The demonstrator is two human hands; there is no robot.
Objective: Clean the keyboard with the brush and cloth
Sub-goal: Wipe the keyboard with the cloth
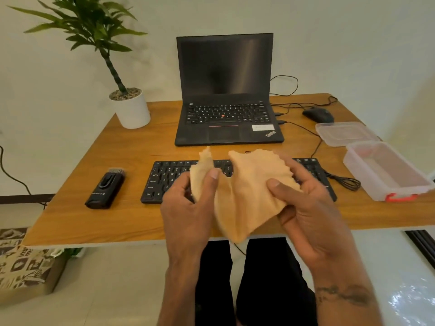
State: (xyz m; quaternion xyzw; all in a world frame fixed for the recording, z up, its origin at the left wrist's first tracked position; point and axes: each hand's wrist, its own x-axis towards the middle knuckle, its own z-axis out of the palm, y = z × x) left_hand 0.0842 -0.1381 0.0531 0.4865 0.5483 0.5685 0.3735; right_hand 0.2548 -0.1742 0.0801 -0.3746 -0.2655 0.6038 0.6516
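I saw both hands, left [188, 198] and right [303, 203], pinching the bunched cloth [244, 196] just above the keyboard [162, 182], brush [106, 189] lying off left, and I judged a loose fold might snag keys if dragged unfolded.

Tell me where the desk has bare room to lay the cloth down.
Bare wood lies between the plant pot and the laptop, and along the near edge left of the brush. The strip between brush and keyboard is narrow. The right side is crowded: mouse, cables, lid, plastic box.
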